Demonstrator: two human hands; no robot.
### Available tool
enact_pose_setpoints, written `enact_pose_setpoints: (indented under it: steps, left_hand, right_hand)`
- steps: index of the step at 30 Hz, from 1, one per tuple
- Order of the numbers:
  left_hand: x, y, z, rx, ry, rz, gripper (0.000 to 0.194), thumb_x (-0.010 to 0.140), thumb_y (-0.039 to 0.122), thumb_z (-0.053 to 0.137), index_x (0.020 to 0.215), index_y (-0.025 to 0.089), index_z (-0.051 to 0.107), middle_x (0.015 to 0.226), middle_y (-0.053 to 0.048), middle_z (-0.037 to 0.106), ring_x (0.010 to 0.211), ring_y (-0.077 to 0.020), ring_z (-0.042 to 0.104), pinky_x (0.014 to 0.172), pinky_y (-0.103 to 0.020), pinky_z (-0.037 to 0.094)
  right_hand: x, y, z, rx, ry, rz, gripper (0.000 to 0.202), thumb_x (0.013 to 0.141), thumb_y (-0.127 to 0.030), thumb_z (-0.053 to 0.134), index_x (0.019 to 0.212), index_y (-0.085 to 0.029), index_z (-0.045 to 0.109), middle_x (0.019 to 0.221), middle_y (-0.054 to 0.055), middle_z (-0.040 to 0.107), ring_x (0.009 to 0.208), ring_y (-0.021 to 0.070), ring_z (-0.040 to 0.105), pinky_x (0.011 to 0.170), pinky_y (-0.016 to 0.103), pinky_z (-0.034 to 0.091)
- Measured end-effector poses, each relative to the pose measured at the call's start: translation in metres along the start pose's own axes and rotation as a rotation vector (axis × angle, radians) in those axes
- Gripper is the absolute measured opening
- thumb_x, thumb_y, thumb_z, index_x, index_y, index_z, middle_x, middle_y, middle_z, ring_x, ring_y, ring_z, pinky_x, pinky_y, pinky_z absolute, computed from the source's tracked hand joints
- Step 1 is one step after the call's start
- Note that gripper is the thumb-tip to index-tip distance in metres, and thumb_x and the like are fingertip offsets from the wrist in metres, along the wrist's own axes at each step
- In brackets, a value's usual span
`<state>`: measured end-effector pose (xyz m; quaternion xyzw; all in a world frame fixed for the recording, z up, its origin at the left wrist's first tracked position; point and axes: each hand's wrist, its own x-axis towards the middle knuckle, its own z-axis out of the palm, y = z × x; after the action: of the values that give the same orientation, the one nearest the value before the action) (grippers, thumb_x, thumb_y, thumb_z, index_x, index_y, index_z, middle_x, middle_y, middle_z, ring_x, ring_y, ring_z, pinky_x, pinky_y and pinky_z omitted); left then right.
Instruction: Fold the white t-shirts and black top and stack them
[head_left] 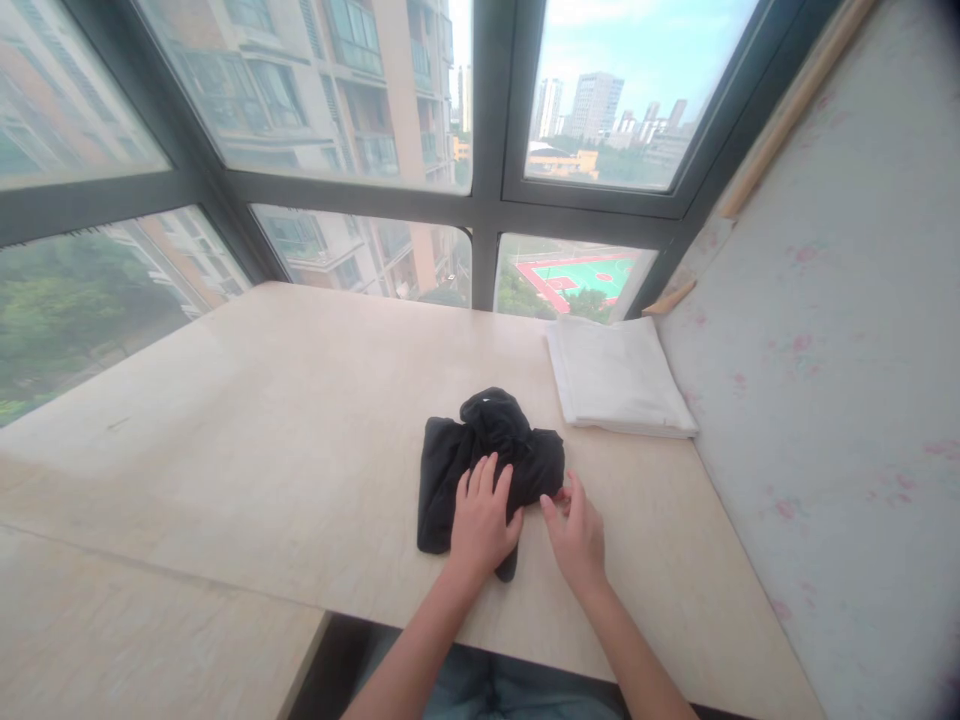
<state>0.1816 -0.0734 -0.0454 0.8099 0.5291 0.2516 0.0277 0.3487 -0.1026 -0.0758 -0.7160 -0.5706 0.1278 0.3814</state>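
A black garment (442, 475), bunched and partly folded, lies on the pale tabletop in front of me. Its rounded upper part bears a small white mark, and a narrow end sticks out toward the near edge. My left hand (484, 515) rests flat on the cloth, fingers spread and pointing away from me. At the garment's right edge, my right hand (576, 530) has its fingers curled, with the thumb and fingertips at the cloth. How much fabric lies between those fingertips is partly hidden.
A folded white cloth (622, 375) lies at the back right, beside the flower-patterned wall (810, 400). Dark-framed windows (491, 210) border the far side of the pale tabletop (262, 430). A seam crosses the top at left, and its near edge runs just above my lap.
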Motion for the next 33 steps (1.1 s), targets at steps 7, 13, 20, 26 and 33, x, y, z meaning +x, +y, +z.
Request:
enact_pose_setpoints:
  steps: [7,13,20,26,33]
  left_hand:
    - [-0.01,-0.012,-0.006,-0.099,0.006,0.057,0.041,0.093,0.03,0.052,0.131,0.018,0.056,0.151,-0.014,0.045,0.14,-0.0312,0.041,0.113,-0.055,0.038]
    - [-0.01,-0.028,-0.023,-0.162,-0.052,0.063,0.038,0.094,0.033,0.052,0.129,0.017,0.059,0.144,-0.011,0.054,0.137,-0.0275,0.046,0.112,-0.049,0.043]
    - [-0.013,-0.036,-0.026,-0.168,-0.057,0.038,0.036,0.093,0.022,0.05,0.127,0.018,0.061,0.136,-0.009,0.061,0.133,-0.0252,0.051,0.111,-0.046,0.045]
    - [-0.014,-0.036,-0.022,-0.142,-0.05,0.041,0.037,0.092,0.019,0.049,0.127,0.018,0.06,0.137,-0.008,0.061,0.133,-0.0241,0.05,0.112,-0.045,0.044]
    - [-0.017,-0.031,-0.022,-0.118,-0.042,0.015,0.037,0.092,0.018,0.049,0.127,0.018,0.06,0.137,-0.008,0.061,0.133,-0.0252,0.05,0.11,-0.045,0.043]
  right_hand:
    - [0.008,-0.013,0.004,0.05,-0.068,0.185,0.059,0.087,-0.051,0.051,0.135,-0.017,0.053,0.096,0.009,0.069,0.081,0.0234,0.064,0.078,0.039,0.049]
    - [0.008,0.003,-0.017,0.456,-0.077,0.231,0.044,0.083,-0.043,0.058,0.119,-0.017,0.062,0.087,0.003,0.063,0.076,0.0165,0.058,0.074,0.032,0.049]
    - [0.03,0.032,-0.041,1.068,0.089,0.574,0.043,0.07,-0.035,0.074,0.107,-0.018,0.06,0.085,0.002,0.06,0.068,0.0124,0.056,0.057,0.025,0.047]
    - [0.034,0.033,-0.046,1.007,-0.061,0.597,0.041,0.071,-0.038,0.074,0.105,-0.017,0.061,0.083,0.002,0.061,0.068,0.0131,0.058,0.06,0.027,0.052]
    - [-0.005,-0.009,-0.024,0.529,0.04,0.405,0.066,0.086,-0.055,0.057,0.139,-0.017,0.042,0.08,0.002,0.062,0.067,0.0167,0.058,0.061,0.029,0.048]
